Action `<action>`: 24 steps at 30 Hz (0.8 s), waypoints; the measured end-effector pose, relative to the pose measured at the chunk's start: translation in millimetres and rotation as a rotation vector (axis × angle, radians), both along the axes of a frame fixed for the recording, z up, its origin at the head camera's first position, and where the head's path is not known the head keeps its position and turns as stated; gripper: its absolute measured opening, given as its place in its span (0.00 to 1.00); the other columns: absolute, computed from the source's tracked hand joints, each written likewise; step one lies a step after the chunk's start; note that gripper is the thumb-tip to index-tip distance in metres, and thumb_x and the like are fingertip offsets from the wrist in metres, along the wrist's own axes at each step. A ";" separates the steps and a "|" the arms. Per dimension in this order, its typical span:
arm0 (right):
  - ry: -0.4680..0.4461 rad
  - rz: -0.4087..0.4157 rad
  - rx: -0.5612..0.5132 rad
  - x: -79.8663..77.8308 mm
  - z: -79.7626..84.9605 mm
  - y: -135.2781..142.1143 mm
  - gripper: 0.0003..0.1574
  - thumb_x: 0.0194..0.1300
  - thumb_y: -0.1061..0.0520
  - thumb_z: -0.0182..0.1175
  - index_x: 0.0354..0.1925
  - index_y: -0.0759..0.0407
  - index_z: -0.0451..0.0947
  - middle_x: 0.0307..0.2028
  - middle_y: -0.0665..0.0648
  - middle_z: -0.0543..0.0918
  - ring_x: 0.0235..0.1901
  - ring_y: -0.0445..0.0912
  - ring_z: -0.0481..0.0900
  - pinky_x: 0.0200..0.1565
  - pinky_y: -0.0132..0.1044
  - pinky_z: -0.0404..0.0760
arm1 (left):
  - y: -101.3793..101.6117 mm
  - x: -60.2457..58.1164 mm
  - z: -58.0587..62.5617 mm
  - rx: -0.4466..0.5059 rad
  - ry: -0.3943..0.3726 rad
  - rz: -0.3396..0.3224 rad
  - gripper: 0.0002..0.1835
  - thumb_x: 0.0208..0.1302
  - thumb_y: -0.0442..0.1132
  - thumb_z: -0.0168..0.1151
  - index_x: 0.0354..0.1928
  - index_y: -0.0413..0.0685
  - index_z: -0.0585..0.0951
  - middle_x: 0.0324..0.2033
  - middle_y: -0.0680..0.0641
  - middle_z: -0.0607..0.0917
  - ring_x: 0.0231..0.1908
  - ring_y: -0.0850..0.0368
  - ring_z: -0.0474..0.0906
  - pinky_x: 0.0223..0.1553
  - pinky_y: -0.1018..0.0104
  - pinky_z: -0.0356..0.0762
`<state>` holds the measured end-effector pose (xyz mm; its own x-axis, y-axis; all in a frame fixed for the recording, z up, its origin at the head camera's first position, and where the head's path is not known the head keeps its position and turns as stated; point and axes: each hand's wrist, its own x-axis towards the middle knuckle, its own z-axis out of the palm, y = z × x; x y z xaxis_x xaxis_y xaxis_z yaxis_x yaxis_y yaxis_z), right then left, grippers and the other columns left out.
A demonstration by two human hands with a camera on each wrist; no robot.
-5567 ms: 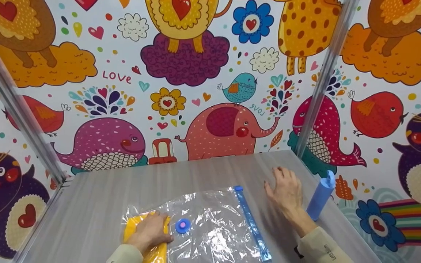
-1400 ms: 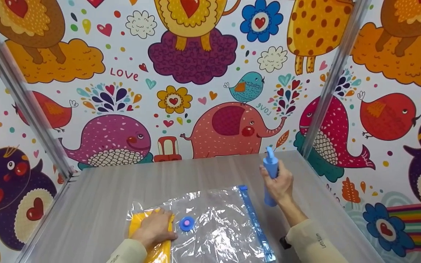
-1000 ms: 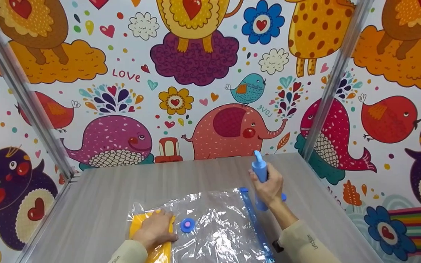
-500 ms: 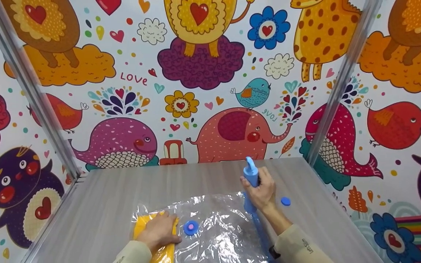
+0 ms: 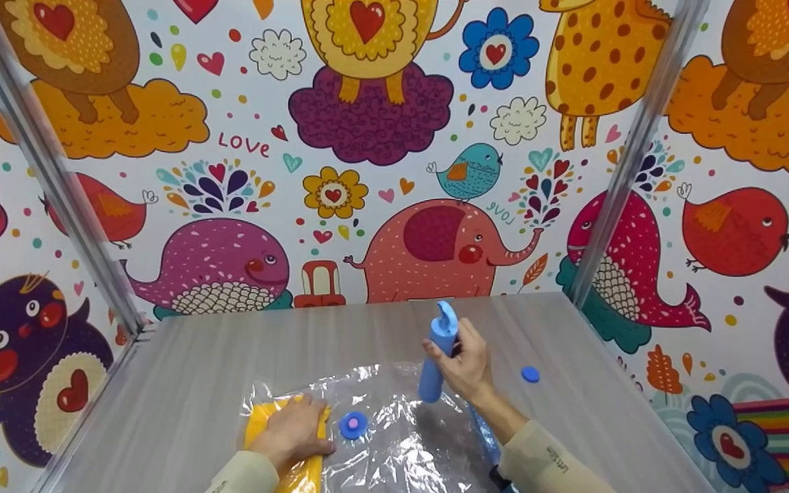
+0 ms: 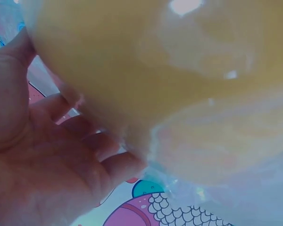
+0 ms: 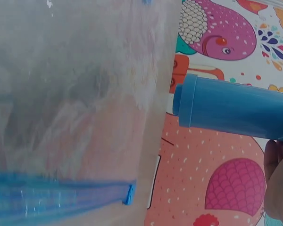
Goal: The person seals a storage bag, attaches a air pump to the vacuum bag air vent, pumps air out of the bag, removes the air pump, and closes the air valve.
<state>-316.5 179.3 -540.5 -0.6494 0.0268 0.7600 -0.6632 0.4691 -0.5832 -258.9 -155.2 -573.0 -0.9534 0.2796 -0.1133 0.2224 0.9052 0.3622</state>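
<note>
A clear vacuum storage bag (image 5: 394,397) lies on the table with a folded yellow item (image 5: 261,418) inside its left part. My left hand (image 5: 292,431) rests on the yellow part, fingers extended; the left wrist view shows the palm (image 6: 42,165) and fingertips along the yellow edge. Just right of that hand is the bag's round blue valve (image 5: 353,425) with a pink centre. My right hand (image 5: 466,359) grips a blue hand pump (image 5: 439,356) over the bag, its hooked handle upward. In the right wrist view the pump's lower end (image 7: 187,101) points past the bag.
A round blue cap (image 5: 530,374) lies on the grey table (image 5: 196,370) right of my right hand. The bag's blue zip strip (image 5: 483,431) runs along its right side, partly behind my right arm; its slider (image 7: 129,194) shows. Cartoon-printed walls (image 5: 360,137) enclose the table.
My right hand, empty at first, has taken hold of the pump at the right and carried it left over the bag. The blue cap has come into view. My left hand stays put.
</note>
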 end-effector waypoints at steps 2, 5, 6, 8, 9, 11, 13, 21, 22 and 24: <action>-0.018 0.025 -0.002 1.1 -1.5 -5.2 0.19 0.65 0.54 0.79 0.49 0.61 0.86 0.33 0.53 0.79 0.29 0.35 0.76 0.28 0.32 0.82 | -0.7 0.6 0.5 0.008 0.002 -0.002 0.46 0.54 0.50 0.87 0.73 0.37 0.80 0.75 0.25 0.78 0.76 0.20 0.72 0.77 0.21 0.70; -0.047 0.062 0.011 2.6 -1.9 -11.7 0.20 0.66 0.54 0.79 0.51 0.61 0.85 0.34 0.54 0.81 0.30 0.36 0.78 0.29 0.33 0.84 | -0.9 1.4 0.4 0.022 0.000 -0.002 0.47 0.53 0.50 0.87 0.73 0.37 0.79 0.75 0.24 0.77 0.77 0.20 0.71 0.78 0.21 0.69; -0.055 0.074 0.019 3.3 -1.8 -13.7 0.20 0.66 0.54 0.79 0.51 0.61 0.85 0.34 0.55 0.82 0.30 0.36 0.78 0.29 0.33 0.85 | -1.0 1.8 0.5 0.025 -0.001 0.000 0.47 0.53 0.50 0.87 0.73 0.37 0.79 0.76 0.24 0.76 0.77 0.20 0.71 0.78 0.21 0.69; -0.077 0.093 0.037 4.9 -1.1 -17.1 0.21 0.66 0.53 0.79 0.52 0.61 0.85 0.35 0.55 0.83 0.31 0.36 0.80 0.29 0.33 0.86 | -1.1 2.2 0.3 0.024 -0.006 0.001 0.47 0.54 0.50 0.87 0.73 0.37 0.79 0.76 0.24 0.76 0.78 0.20 0.70 0.78 0.21 0.68; -0.083 0.100 0.047 5.7 -0.7 -18.8 0.22 0.66 0.53 0.79 0.53 0.62 0.85 0.36 0.56 0.83 0.32 0.35 0.80 0.30 0.34 0.87 | -1.4 2.4 0.1 0.024 -0.007 0.003 0.47 0.54 0.50 0.87 0.74 0.37 0.79 0.77 0.24 0.76 0.78 0.20 0.70 0.79 0.21 0.68; -0.084 0.113 0.068 6.9 -0.8 -22.2 0.25 0.67 0.53 0.79 0.56 0.63 0.85 0.37 0.56 0.85 0.33 0.35 0.81 0.30 0.35 0.88 | -2.1 2.6 -0.4 0.024 -0.006 0.005 0.47 0.54 0.50 0.87 0.74 0.37 0.79 0.77 0.25 0.76 0.78 0.20 0.70 0.78 0.21 0.68; -0.078 0.121 0.081 7.5 -1.1 -26.2 0.27 0.67 0.53 0.79 0.57 0.63 0.84 0.38 0.57 0.86 0.34 0.35 0.83 0.31 0.36 0.89 | -3.0 2.7 -1.1 0.026 -0.007 0.008 0.47 0.54 0.50 0.86 0.74 0.37 0.79 0.77 0.24 0.75 0.78 0.20 0.70 0.78 0.20 0.68; -0.127 0.206 0.103 11.5 -2.5 -46.1 0.36 0.68 0.54 0.79 0.69 0.64 0.80 0.43 0.61 0.90 0.36 0.45 0.90 0.32 0.37 0.92 | -3.3 2.0 -1.4 0.035 -0.004 0.019 0.49 0.52 0.51 0.87 0.75 0.38 0.79 0.77 0.25 0.75 0.78 0.20 0.70 0.76 0.19 0.70; -0.158 0.224 0.108 13.1 -2.0 -48.7 0.39 0.69 0.54 0.78 0.72 0.63 0.78 0.45 0.61 0.90 0.38 0.47 0.91 0.33 0.36 0.92 | -3.1 2.0 -1.3 0.036 -0.004 0.019 0.49 0.52 0.51 0.87 0.75 0.38 0.79 0.77 0.25 0.75 0.78 0.20 0.70 0.76 0.19 0.70; -0.217 0.244 0.129 16.1 -1.1 -53.7 0.43 0.71 0.52 0.78 0.76 0.61 0.75 0.47 0.61 0.90 0.40 0.49 0.92 0.36 0.35 0.93 | -2.9 2.5 -1.1 0.033 -0.001 0.019 0.49 0.52 0.51 0.87 0.74 0.38 0.79 0.77 0.26 0.76 0.78 0.21 0.71 0.76 0.20 0.71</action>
